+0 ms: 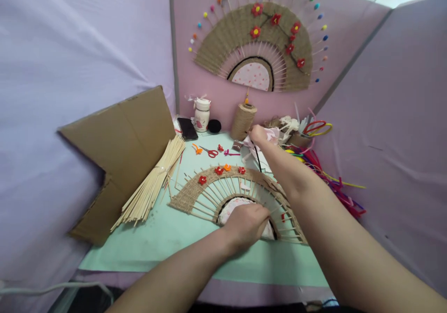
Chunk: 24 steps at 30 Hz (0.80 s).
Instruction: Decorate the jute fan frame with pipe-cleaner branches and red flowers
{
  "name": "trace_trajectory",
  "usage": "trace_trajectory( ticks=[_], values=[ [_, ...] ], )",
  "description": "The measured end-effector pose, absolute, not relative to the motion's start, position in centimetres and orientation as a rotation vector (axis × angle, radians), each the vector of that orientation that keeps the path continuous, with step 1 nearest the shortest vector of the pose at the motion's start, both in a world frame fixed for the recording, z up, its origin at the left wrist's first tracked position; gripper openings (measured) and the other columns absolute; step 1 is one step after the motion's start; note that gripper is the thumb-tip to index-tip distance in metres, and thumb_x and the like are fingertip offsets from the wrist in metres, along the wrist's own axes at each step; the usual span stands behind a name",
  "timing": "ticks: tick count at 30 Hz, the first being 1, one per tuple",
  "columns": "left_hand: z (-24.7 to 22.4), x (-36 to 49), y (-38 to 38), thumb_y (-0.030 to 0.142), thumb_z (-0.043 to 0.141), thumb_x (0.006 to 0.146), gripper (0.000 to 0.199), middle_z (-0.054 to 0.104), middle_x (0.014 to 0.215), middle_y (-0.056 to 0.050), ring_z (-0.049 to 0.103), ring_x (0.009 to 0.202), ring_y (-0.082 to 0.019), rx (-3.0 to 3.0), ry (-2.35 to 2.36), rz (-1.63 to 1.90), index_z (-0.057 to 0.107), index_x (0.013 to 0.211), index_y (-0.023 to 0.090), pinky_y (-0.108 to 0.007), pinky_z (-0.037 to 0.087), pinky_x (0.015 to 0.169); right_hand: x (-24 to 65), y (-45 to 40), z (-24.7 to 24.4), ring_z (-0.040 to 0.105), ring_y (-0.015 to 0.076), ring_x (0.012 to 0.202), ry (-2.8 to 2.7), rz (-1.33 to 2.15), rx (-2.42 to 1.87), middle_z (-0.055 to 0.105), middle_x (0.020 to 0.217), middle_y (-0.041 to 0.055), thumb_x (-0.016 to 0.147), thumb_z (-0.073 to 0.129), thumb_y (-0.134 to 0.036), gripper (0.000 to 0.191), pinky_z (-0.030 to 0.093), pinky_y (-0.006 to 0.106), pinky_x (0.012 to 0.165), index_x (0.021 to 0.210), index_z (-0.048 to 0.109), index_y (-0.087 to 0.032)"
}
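Past the desk fan's [186, 195] rim, your raised right hand [258, 134] pinched the dangling black strand [258, 157]. Your left hand [247, 223] curled over the desk fan's centre, grip unclear.

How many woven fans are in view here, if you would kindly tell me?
2. One flowered fan is up on the pink wall; the lower fan lies on the green tabletop, partly hidden by the left hand and right arm.

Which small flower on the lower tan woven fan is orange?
The orange flower, third from left on the fan; the other three flowers are red.
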<state>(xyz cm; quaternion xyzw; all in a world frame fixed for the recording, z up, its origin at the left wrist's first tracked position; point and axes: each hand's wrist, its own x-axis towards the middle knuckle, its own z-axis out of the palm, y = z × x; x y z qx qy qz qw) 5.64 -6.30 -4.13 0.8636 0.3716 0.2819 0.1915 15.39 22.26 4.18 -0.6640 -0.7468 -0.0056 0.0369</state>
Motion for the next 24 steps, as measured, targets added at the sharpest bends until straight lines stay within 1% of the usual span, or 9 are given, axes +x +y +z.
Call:
trace_trajectory(
  ticks=[2, 4, 6, 9, 11, 14, 17, 21, 24],
  values=[
    [-4.1, 5.6, -6.3, 0.021, 0.043, 0.094, 0.022, 0.071, 0.092, -0.007, 0.065, 0.087, -0.019, 2.43, 1.032, 0.802, 0.065, 0.095, 0.017, -0.032, 0.051, 0.08, 16.1, 22.9, 5.8, 0.061, 0.0253, 0.11, -2.126, -0.081, -2.065, 0.062, 0.123, 0.0172, 0.097, 0.05, -0.033, 0.034, 0.05, 0.04, 0.092, 0.122, 0.06, -0.012],
    [-4.1, 5.6, -6.4, 0.02, 0.044, 0.094, 0.021, 0.071, 0.094, -0.007, 0.065, 0.088, -0.019, 2.422, 1.019, 0.829, 0.065, 0.097, 0.018, -0.032, 0.051, 0.082, 17.2, 23.3, 8.0, 0.061, 0.0276, 0.114, -2.0, -0.14, -2.047, 0.064, 0.123, 0.0204, 0.099, 0.038, -0.027, 0.037, 0.048, 0.039, 0.094, 0.124, 0.061, -0.011],
    [-4.0, 5.6, -6.4, 0.02, 0.045, 0.094, 0.021, 0.072, 0.095, -0.007, 0.066, 0.089, -0.019, 2.409, 1.03, 0.845, 0.065, 0.097, 0.018, -0.031, 0.051, 0.082, 18.5, 23.4, 10.3, 0.061, 0.0272, 0.114, -1.882, -0.183, -1.953, 0.066, 0.121, 0.0188, 0.097, 0.036, -0.024, 0.038, 0.048, 0.037, 0.094, 0.121, 0.063, -0.012],
    [-3.9, 5.6, -6.4, 0.019, 0.046, 0.093, 0.02, 0.072, 0.096, -0.007, 0.066, 0.09, -0.019, 2.414, 1.059, 0.837, 0.066, 0.096, 0.018, -0.031, 0.051, 0.083, 20.7, 23.1, 13.3, 0.064, 0.0244, 0.105, -1.692, -0.234, -1.63, 0.07, 0.109, 0.016, 0.092, 0.04, -0.021, 0.034, 0.048, 0.037, 0.094, 0.111, 0.066, -0.01],
    [-3.9, 5.6, -6.4, 0.019, 0.047, 0.093, 0.02, 0.072, 0.097, -0.007, 0.066, 0.092, -0.019, 2.424, 1.059, 0.83, 0.067, 0.096, 0.017, -0.031, 0.051, 0.083, 22.0, 22.6, 14.4, 0.066, 0.0226, 0.099, -1.665, -0.218, -1.442, 0.071, 0.102, 0.0149, 0.09, 0.042, -0.02, 0.032, 0.05, 0.036, 0.09, 0.109, 0.065, -0.009],
    [-3.7, 5.5, -6.4, 0.018, 0.047, 0.092, 0.02, 0.073, 0.098, -0.007, 0.066, 0.092, -0.019, 2.425, 1.071, 0.831, 0.067, 0.097, 0.018, -0.031, 0.051, 0.084, 23.8, 21.6, 14.6, 0.068, 0.0216, 0.09, -1.712, -0.098, -1.355, 0.07, 0.098, 0.014, 0.088, 0.046, -0.022, 0.029, 0.054, 0.033, 0.079, 0.108, 0.063, -0.009],
    [-3.6, 5.4, -6.4, 0.018, 0.046, 0.093, 0.021, 0.073, 0.098, -0.007, 0.066, 0.092, -0.019, 2.428, 1.082, 0.843, 0.067, 0.096, 0.018, -0.031, 0.051, 0.083, 25.4, 20.5, 14.0, 0.069, 0.0191, 0.082, -1.624, -0.009, -1.311, 0.07, 0.098, 0.0122, 0.088, 0.047, -0.023, 0.027, 0.055, 0.03, 0.07, 0.107, 0.061, -0.011],
    [-3.7, 5.5, -6.4, 0.018, 0.047, 0.092, 0.02, 0.073, 0.097, -0.006, 0.066, 0.091, -0.019, 2.413, 1.086, 0.889, 0.067, 0.096, 0.018, -0.031, 0.051, 0.083, 27.0, 19.1, 13.7, 0.07, 0.0168, 0.077, -1.415, 0.08, -1.163, 0.07, 0.09, 0.0085, 0.087, 0.052, -0.025, 0.017, 0.056, 0.029, 0.067, 0.096, 0.061, -0.014],
    [-3.8, 5.5, -6.2, 0.019, 0.047, 0.093, 0.019, 0.072, 0.093, -0.005, 0.066, 0.087, -0.018, 2.341, 1.122, 1.021, 0.066, 0.096, 0.019, -0.03, 0.052, 0.08, 26.8, 16.5, 13.9, 0.071, 0.0157, 0.075, -1.25, 0.131, -0.955, 0.071, 0.088, 0.0055, 0.087, 0.057, -0.034, 0.018, 0.057, 0.028, 0.066, 0.091, 0.059, -0.017]
  ],
)
